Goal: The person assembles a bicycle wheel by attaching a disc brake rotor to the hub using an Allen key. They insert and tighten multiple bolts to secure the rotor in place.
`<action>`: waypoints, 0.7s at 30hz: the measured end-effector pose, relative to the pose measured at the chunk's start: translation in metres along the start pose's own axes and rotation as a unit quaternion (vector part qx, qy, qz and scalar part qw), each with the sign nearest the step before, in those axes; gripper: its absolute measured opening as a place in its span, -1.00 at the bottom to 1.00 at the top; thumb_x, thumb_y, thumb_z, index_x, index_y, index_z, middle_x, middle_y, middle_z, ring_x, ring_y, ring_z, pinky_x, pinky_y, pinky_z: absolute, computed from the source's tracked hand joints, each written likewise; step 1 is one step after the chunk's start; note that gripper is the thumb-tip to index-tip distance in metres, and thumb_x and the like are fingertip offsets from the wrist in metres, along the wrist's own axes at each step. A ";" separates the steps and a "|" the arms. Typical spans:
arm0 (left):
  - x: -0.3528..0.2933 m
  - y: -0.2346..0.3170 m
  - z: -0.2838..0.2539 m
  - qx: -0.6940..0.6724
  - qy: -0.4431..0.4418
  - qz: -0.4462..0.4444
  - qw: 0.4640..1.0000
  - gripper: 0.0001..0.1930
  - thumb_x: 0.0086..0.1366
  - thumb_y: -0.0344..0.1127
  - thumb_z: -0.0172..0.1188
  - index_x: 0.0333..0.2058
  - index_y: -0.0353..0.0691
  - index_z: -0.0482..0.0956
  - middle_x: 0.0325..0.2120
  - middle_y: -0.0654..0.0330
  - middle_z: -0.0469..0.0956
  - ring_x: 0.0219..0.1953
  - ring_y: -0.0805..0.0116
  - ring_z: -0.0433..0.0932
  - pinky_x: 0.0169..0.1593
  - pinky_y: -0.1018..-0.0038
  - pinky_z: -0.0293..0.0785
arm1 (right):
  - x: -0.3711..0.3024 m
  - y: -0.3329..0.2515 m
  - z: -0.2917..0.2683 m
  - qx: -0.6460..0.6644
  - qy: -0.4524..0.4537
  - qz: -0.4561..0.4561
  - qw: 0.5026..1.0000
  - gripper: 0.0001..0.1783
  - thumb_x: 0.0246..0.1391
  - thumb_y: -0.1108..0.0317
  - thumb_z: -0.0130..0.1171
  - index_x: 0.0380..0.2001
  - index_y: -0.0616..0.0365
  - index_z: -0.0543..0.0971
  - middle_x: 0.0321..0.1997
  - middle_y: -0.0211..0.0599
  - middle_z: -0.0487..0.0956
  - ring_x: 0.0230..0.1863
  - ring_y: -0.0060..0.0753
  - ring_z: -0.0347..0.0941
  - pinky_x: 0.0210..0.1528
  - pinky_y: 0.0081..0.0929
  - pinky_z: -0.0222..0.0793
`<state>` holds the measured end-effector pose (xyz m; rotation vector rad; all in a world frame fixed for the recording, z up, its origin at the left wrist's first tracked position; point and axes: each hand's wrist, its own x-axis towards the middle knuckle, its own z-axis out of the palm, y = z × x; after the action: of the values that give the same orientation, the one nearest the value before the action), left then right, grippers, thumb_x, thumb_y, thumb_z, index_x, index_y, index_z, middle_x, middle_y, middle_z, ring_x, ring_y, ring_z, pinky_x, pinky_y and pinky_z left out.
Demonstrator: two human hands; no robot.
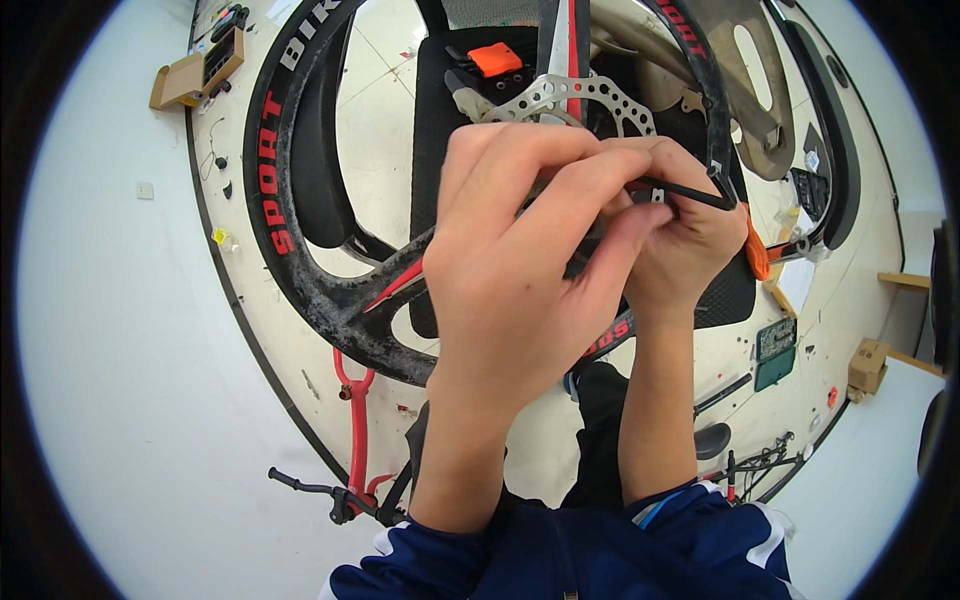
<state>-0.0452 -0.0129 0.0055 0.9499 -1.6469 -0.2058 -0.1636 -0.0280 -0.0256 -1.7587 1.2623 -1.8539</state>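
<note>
Both hands meet over a black spoked bicycle wheel (330,290) with red and white lettering. A thin black L-shaped hex key (690,193) lies between the thumb and forefinger of my right hand (700,235), its bent end sticking out past the knuckles. My left hand (520,210) is closed, its thumb and fingertips pressed against the right fingers. What the left fingers hold is hidden. A small silver piece (657,196) shows by the left thumb tip. Just beyond the hands is a silver drilled disc brake rotor (560,92), partly covered by the left hand.
Under the wheel is a black textured surface (430,180), bearing an orange piece (495,59). A red bike frame (358,430) lies at lower left. To the right are a green case (775,368) and a cardboard box (868,366). An open carton (183,82) sits far left.
</note>
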 end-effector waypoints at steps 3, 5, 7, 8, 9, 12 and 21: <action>-0.001 -0.006 0.006 -0.005 0.012 0.003 1.000 -0.72 -0.17 -0.61 0.44 -0.38 -0.25 0.70 -0.42 0.22 0.60 -0.33 0.34 0.54 -0.35 0.54 0.47 | 0.000 0.001 -0.002 -0.020 -0.031 0.003 0.999 -0.83 -0.26 0.59 0.34 -0.48 0.25 0.60 -0.53 -0.30 0.59 -0.55 -0.51 0.50 -0.46 -0.63 0.40; 0.000 -0.005 0.006 -0.010 0.012 0.006 1.000 -0.74 -0.16 -0.61 0.43 -0.40 -0.25 0.70 -0.43 0.23 0.60 -0.34 0.34 0.53 -0.35 0.54 0.46 | 0.004 -0.003 -0.006 -0.010 -0.052 0.013 0.999 -0.80 -0.25 0.61 0.30 -0.43 0.25 0.60 -0.48 -0.29 0.61 -0.51 -0.53 0.51 -0.41 -0.63 0.43; 0.000 -0.007 0.006 -0.015 0.013 0.012 1.000 -0.75 -0.14 -0.61 0.41 -0.40 -0.25 0.71 -0.44 0.24 0.60 -0.36 0.35 0.52 -0.36 0.54 0.45 | 0.008 -0.007 -0.008 0.025 -0.073 0.031 0.997 -0.74 -0.22 0.61 0.28 -0.34 0.25 0.62 -0.40 -0.28 0.64 -0.46 -0.57 0.54 -0.35 -0.64 0.45; 0.001 -0.009 0.005 -0.006 0.010 0.026 1.000 -0.75 -0.13 -0.61 0.40 -0.38 -0.24 0.71 -0.43 0.24 0.60 -0.37 0.35 0.51 -0.36 0.54 0.44 | 0.009 -0.009 -0.009 0.044 -0.090 0.042 0.994 -0.71 -0.20 0.61 0.26 -0.29 0.26 0.62 -0.36 -0.28 0.65 -0.43 -0.58 0.55 -0.32 -0.64 0.46; 0.002 -0.011 0.004 0.003 0.007 0.040 0.999 -0.74 -0.11 -0.61 0.39 -0.36 -0.24 0.72 -0.41 0.24 0.60 -0.39 0.34 0.50 -0.36 0.55 0.43 | 0.010 -0.009 -0.012 0.063 -0.107 0.054 0.991 -0.68 -0.18 0.62 0.24 -0.24 0.26 0.62 -0.32 -0.28 0.66 -0.40 -0.58 0.56 -0.29 -0.64 0.47; 0.001 -0.014 0.001 0.016 -0.014 0.051 0.998 -0.71 -0.07 -0.59 0.38 -0.29 -0.23 0.72 -0.36 0.23 0.59 -0.42 0.38 0.48 -0.37 0.57 0.40 | 0.010 -0.012 -0.022 0.099 -0.130 0.116 0.980 -0.67 -0.09 0.63 0.21 -0.16 0.30 0.64 -0.27 -0.27 0.68 -0.33 -0.53 0.60 -0.21 -0.61 0.50; -0.006 -0.008 0.007 -0.067 0.021 -0.008 0.998 -0.68 -0.11 -0.69 0.41 -0.31 -0.29 0.71 -0.38 0.16 0.63 -0.38 0.42 0.60 -0.32 0.60 0.51 | 0.006 0.006 -0.024 0.105 -0.108 0.044 0.988 -0.77 -0.18 0.66 0.21 -0.34 0.32 0.64 -0.41 -0.32 0.65 -0.41 -0.66 0.50 -0.31 -0.72 0.39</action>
<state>-0.0473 -0.0168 -0.0057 0.8613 -1.5665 -0.3016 -0.1885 -0.0267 -0.0228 -1.7074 1.0079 -1.6304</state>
